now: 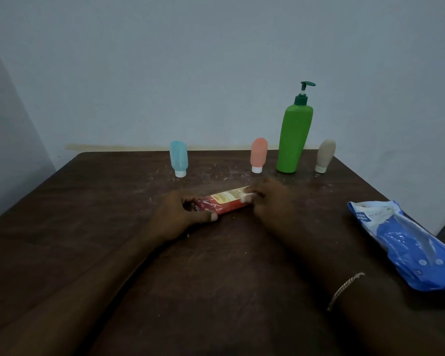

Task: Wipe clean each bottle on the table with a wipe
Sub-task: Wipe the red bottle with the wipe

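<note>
A red and yellow bottle lies on its side in the middle of the dark wooden table. My left hand grips its left end, thumb in front. My right hand holds a small white wipe pinched against the bottle's right part. Along the back stand a blue squeeze bottle, an orange squeeze bottle, a tall green pump bottle and a beige squeeze bottle, all upright.
A blue pack of wipes lies at the table's right edge, beside my right forearm. A pale wall rises right behind the row of bottles. The tabletop shows white scuffs and crumbs.
</note>
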